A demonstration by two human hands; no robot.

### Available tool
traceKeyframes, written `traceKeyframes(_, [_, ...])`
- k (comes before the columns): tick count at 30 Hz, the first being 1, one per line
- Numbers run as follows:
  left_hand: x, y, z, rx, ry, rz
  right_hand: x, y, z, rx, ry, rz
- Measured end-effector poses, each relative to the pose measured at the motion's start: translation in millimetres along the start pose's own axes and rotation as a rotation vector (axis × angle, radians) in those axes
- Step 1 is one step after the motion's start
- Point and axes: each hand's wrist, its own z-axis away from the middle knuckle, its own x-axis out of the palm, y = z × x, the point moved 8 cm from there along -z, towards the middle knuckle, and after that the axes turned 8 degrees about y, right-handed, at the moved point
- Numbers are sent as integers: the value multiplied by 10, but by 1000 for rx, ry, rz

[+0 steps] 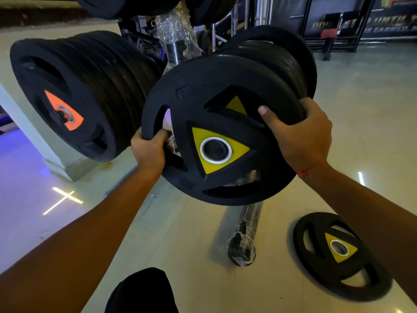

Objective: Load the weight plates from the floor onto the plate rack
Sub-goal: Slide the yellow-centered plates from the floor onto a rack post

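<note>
Both hands are on the yellow-marked plate (216, 141) now, held upright at the rack's right peg, its centre bore lined up over the peg end, with a row of plates (270, 64) already hanging behind it. The left hand (150, 150) grips the rim at the plate's left edge, fingers curled through the grip slot; the right hand (302, 136) clamps the upper right rim, thumb (266, 116) pressed flat on the face and the other fingers wrapped over the back, out of sight. This looks like a dense, rigid, rubber-coated disc: heavy for its size, no give, and the coating should offer decent friction. The cut-out slots and rim are the sensible places to hold, well clear of the bore so nothing gets pinched against the stack. Another yellow-marked plate (338, 254) lies flat on the floor (361, 109) by the right forearm, waiting. To the left, the orange-marked stack (67, 93) fills its own peg.
</note>
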Motion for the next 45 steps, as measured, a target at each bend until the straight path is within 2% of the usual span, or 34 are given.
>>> traceKeyframes(8, [295, -209, -47, -79, 17, 11, 9, -153, -65, -137, 45, 19])
traceKeyframes(12, [452, -298, -138, -93, 13, -41, 58, -143, -231, -225, 119, 153])
traceKeyframes(20, [711, -449, -253, -77, -40, -19, 226, -37, -458, -290, 89, 141])
traceKeyframes(29, [883, -512, -364, -85, -68, -81, 310, 174, -565, -198, 62, 81])
traceKeyframes(33, [825, -721, -138, -55, -96, -108, 317, 330, -519, -172, 43, -20])
traceKeyframes(35, [726, -1026, 177, -113, -66, -91, 312, 501, -422, -131, 43, -85])
traceKeyframes(38, [517, -1719, 852, -336, 6, -222, 317, 851, -191, 7, 18, -175])
traceKeyframes(40, [494, -1960, 1413, -434, -88, -381, 302, 1103, 21, 124, -51, -219])
traceKeyframes(42, [706, -1999, 1967, -536, -364, -551, 223, 1305, 235, 212, -160, -157])
traceKeyframes(45, [1195, -1861, 2490, -621, -725, -699, 9, 1657, 519, 310, -356, 106])
